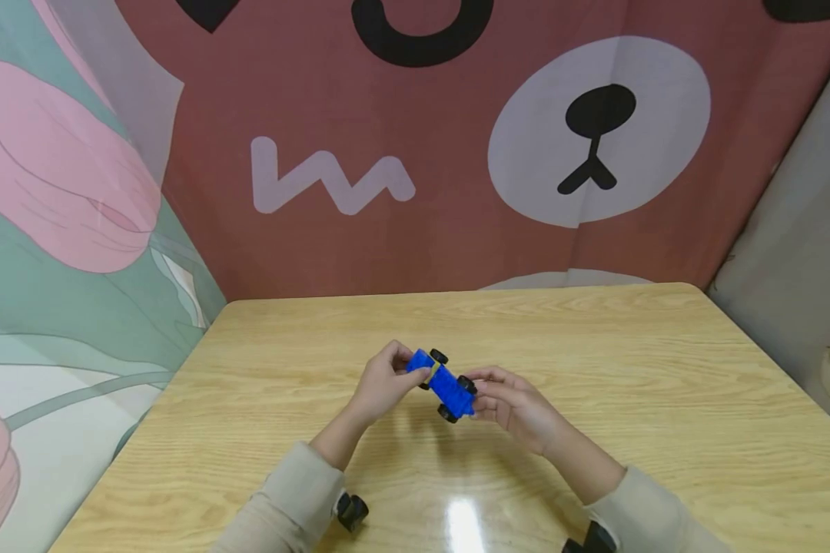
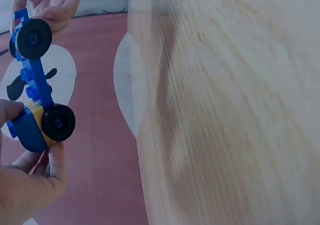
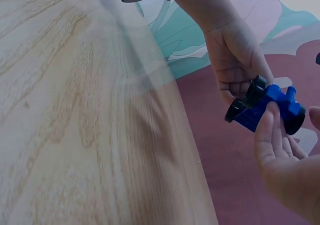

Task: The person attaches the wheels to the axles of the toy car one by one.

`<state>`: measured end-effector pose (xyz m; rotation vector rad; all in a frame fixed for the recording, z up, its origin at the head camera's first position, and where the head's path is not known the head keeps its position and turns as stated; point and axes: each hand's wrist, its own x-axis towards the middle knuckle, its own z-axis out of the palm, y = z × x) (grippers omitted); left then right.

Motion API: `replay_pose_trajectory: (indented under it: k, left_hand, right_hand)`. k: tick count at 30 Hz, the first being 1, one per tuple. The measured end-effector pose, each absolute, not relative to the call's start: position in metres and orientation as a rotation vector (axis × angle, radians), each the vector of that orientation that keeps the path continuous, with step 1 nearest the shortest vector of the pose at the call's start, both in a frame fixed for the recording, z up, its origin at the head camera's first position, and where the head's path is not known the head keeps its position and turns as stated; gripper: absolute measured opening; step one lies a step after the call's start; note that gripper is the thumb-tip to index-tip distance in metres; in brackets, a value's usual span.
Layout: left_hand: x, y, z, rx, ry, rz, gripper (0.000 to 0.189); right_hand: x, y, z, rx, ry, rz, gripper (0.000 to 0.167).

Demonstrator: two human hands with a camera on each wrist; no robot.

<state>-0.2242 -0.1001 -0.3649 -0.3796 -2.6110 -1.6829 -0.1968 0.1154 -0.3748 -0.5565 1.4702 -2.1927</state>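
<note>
A blue building-block toy car [image 1: 449, 389] with black wheels and a yellow band is raised above the table, tilted. My left hand [image 1: 384, 384] pinches one end beside the yellow band, its thumb on top. At the opposite end, my right hand [image 1: 519, 407] has its fingers and thumb around the corner by a wheel [image 1: 466, 384]. In the left wrist view the toy car [image 2: 37, 80] shows its side, with studs between the wheels. The right wrist view shows the right hand's fingers [image 3: 272, 127] against the toy's end.
A wooden table [image 1: 304, 330] lies beneath both hands. Behind it hangs a reddish cloth [image 1: 318, 253] with a printed bear face, and a floral cloth [image 1: 62, 307] covers the left side. Black devices, one of them a wrist camera [image 1: 351, 511], sit at the cuffs.
</note>
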Motion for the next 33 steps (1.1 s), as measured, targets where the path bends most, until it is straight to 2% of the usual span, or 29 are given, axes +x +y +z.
replay_pose_trajectory:
  k: [7,16,23,28,33]
  left_hand:
    - [-0.225,-0.098,-0.367,-0.23,-2.606,-1.608,0.027]
    - [-0.223,-0.094,-0.372,-0.211,-2.611,-1.505,0.03]
    - [-0.225,-0.097,-0.372,-0.404,-2.712,-1.393,0.037]
    - [-0.226,-0.102,-0.372,-0.512,-2.852,-1.464,0.042]
    - [-0.229,-0.1,-0.371,-0.619,-2.905,-1.325,0.036]
  right_hand:
    - [-0.19,0.11,-0.371,-0.419,1.822,-2.179,0.044]
    - [-0.188,0.103,-0.372,-0.421,2.292,-2.011,0.028]
    - [-0.192,0.106,-0.378,-0.495,2.525,-1.855,0.01]
    - [-0.198,0.115,-0.382,-0.419,2.54,-1.869,0.01]
    - [-0.207,0.127,-0.388,-0.381,2.499,-1.883,0.012]
